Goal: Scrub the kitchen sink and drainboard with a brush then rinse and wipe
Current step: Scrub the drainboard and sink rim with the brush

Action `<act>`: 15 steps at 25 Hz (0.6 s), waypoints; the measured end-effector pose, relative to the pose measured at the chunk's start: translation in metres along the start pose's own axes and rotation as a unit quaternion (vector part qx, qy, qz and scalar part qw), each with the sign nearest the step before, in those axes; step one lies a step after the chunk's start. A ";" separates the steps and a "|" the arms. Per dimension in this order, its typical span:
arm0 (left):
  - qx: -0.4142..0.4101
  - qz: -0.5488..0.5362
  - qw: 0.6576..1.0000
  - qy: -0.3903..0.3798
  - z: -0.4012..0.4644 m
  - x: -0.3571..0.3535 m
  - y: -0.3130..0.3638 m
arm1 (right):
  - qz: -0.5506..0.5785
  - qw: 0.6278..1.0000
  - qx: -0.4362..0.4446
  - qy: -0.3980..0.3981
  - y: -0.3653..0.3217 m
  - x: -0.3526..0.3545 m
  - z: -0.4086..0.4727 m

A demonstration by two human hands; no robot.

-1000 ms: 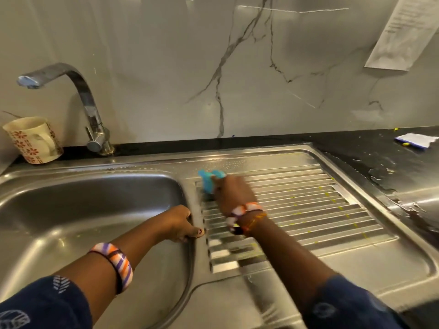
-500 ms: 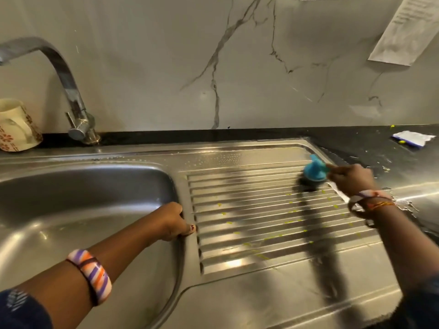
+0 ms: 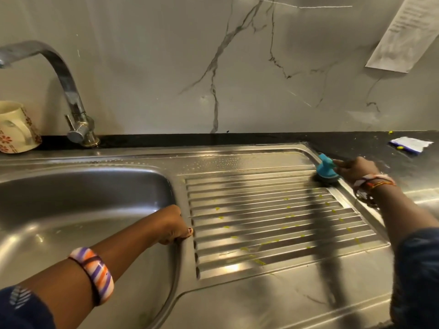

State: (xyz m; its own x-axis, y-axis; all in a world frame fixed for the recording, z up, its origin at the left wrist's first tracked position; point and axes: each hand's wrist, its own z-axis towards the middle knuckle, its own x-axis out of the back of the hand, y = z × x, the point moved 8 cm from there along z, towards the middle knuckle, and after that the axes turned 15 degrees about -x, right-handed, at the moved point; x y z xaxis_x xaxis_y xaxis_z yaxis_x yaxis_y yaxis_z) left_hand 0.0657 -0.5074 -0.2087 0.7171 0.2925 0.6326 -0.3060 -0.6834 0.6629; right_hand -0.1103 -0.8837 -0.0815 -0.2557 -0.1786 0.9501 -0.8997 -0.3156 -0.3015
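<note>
Two hands are at work, and the scrubbing step is plainly the one in hand. The right hand (image 3: 355, 169) grips the blue plastic scrubbing brush (image 3: 326, 168) by its knob, fingers curled round it, with the dark bristles pressed to the far right corner of the ribbed stainless-steel drainboard (image 3: 273, 224), just beside its raised rim. The left hand (image 3: 172, 225) is curled over the ridge between the drainboard and the stainless-steel sink basin (image 3: 83, 210), gripping that edge as a brace.

Judging by the yellow specks scattered across the middle and near ribs, much of the drainboard is not yet clean, and the basin looks untouched; rinsing and wiping remain. The next move likely calls for drawing the brush back leftward along the ribs, following the grooves, with firm downward pressure where the specks sit thickest near the front.

The curved chrome tap (image 3: 69, 91) is cut off at the left edge, so its spout cannot be seen, and so is the cream floral mug (image 3: 16, 129) beside it. The bristles are blurred and partly behind the hand. A dark band of shadow crosses the ribs below the brush. The torn white-and-blue packet (image 3: 409, 144) on the black counter (image 3: 356, 141) is too small to read, as is the paper sheet (image 3: 408, 32) on the marble wall.
</note>
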 end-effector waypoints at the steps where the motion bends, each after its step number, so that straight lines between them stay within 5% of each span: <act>1: 0.000 -0.001 1.000 0.000 0.001 0.000 -0.001 | 0.041 0.999 0.004 0.003 -0.001 -0.005 0.000; 8: -0.013 -0.016 1.000 0.016 0.001 0.000 -0.004 | -0.090 0.989 -0.094 -0.070 0.003 0.016 0.017; 13: -0.045 -0.036 0.998 0.035 -0.002 -0.003 -0.004 | 0.130 0.988 -0.085 0.003 -0.012 -0.020 -0.029; 15: -0.053 -0.059 0.996 0.045 -0.002 -0.003 -0.005 | 0.154 0.988 -0.015 -0.003 -0.045 -0.048 -0.075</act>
State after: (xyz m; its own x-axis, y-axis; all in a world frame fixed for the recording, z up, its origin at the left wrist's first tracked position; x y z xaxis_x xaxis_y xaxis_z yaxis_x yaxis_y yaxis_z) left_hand 0.0639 -0.5033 -0.2136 0.6942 0.4282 0.5785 -0.2909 -0.5683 0.7697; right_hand -0.0844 -0.7906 -0.1076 -0.5175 -0.2680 0.8126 -0.7891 -0.2178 -0.5743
